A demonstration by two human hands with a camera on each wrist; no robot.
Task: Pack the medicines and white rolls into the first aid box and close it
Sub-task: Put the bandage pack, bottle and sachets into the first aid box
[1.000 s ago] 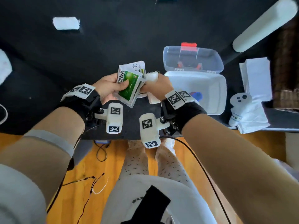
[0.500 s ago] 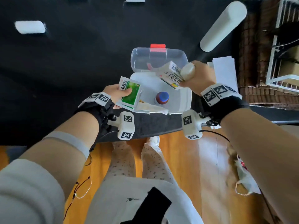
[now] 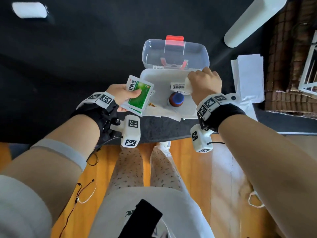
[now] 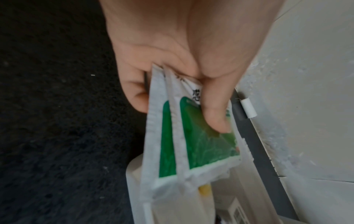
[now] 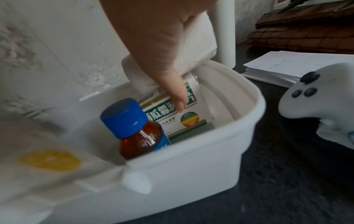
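Note:
The white first aid box (image 3: 188, 115) (image 5: 191, 159) stands open on the dark table, its clear lid (image 3: 175, 54) tipped back. A brown bottle with a blue cap (image 3: 176, 99) (image 5: 134, 128) stands inside. My right hand (image 3: 205, 83) (image 5: 162, 50) is down in the box's right side, holding a white roll (image 3: 188, 85) (image 5: 195, 50) together with a medicine carton (image 3: 178, 86) (image 5: 178, 112). At the box's left edge my left hand (image 3: 120, 94) (image 4: 182, 60) pinches two green sachets (image 3: 139, 95) (image 4: 199, 142). A flat packet with a yellow spot (image 5: 49, 160) lies over the box's near rim.
Another white roll (image 3: 30, 10) lies far left on the table. A white cylinder (image 3: 253, 19) lies at the back right. Stacked white papers (image 3: 248, 78) (image 5: 287, 65) and a white game controller (image 5: 316, 106) sit right of the box. Wicker baskets (image 3: 288, 57) stand beyond.
My right hand has carried the roll and carton from above the box's back right corner down into the box. The left hand keeps its hold on the sachets beside the box.

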